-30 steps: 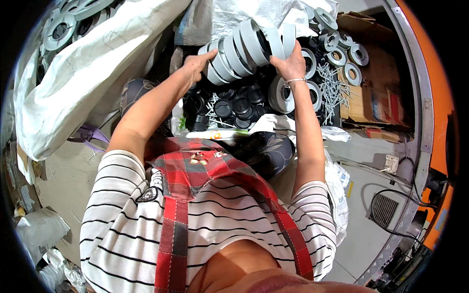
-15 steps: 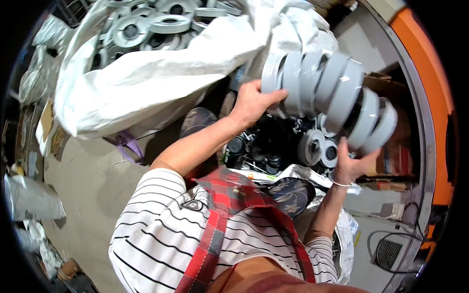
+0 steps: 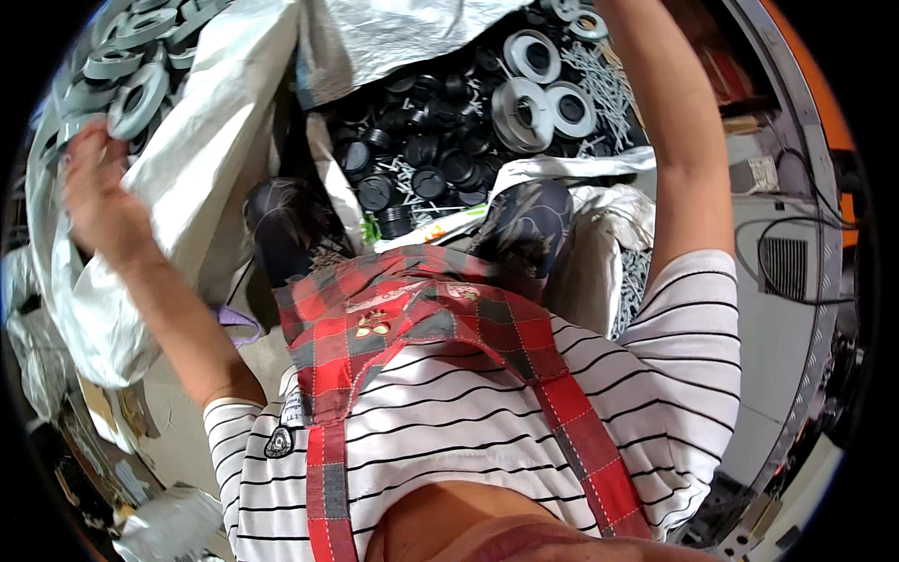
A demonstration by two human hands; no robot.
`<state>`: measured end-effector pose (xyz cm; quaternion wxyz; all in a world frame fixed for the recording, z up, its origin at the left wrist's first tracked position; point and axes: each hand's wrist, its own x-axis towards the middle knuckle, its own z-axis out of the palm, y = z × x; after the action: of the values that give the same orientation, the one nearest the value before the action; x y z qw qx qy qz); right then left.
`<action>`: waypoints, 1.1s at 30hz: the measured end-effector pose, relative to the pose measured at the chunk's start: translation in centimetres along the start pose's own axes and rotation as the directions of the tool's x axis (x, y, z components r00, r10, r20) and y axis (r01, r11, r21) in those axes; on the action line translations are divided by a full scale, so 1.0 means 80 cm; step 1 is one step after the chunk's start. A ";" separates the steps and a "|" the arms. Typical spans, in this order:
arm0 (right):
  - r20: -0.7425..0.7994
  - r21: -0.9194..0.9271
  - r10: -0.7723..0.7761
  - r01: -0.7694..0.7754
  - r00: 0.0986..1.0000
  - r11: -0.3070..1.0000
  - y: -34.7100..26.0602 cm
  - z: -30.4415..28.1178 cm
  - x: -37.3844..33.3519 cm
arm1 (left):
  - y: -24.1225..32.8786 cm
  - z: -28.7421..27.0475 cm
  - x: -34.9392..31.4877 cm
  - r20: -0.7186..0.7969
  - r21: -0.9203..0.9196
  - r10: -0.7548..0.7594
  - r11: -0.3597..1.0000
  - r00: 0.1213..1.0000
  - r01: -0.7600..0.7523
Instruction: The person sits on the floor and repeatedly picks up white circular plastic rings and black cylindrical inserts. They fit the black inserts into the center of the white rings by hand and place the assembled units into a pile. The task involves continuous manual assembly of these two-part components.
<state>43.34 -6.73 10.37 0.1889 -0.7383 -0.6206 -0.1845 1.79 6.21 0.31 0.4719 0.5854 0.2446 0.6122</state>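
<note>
My left hand (image 3: 103,192) is at the far left, slightly blurred, over the edge of a white woven sack (image 3: 220,122). Its fingers are stretched upward and apart, close to a light grey plastic ring (image 3: 140,101) among several in that sack; I see nothing held. Only my right forearm (image 3: 679,112) shows, reaching up past the top edge, so that hand is out of sight. Between my knees lie black round caps (image 3: 429,183), with pale grey rings (image 3: 532,56) beside them.
Loose screws (image 3: 599,89) are heaped right of the caps. White sacking (image 3: 613,220) hangs by my right knee, with more screws below it. A grey machine panel with a vent (image 3: 788,267) and a black cable stands at the right. Plastic bags (image 3: 169,525) lie at lower left.
The stack of grey rings between my hands is no longer in view. My left hand has moved left to the sack, my right arm upward out of view. The view has shifted.
</note>
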 end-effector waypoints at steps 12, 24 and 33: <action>0.359 0.034 0.933 -0.999 0.024 0.013 0.361 0.226 -0.511 | -0.266 0.363 -0.298 0.650 0.452 -0.760 0.374 -0.011 0.810; 0.388 0.468 0.795 -0.643 -0.467 -0.606 0.320 0.291 -0.528 | -0.337 0.448 -0.352 0.468 0.426 -0.883 0.262 0.037 0.866; 0.730 0.564 0.673 -0.659 0.117 -0.498 0.281 0.214 -0.487 | -0.296 0.298 -0.218 0.513 0.412 -0.820 0.496 0.256 0.764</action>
<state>59.90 -34.60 -25.28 0.6306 -0.6764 0.0782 0.3725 28.99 -4.63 -23.69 0.7420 0.5732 0.3460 0.0346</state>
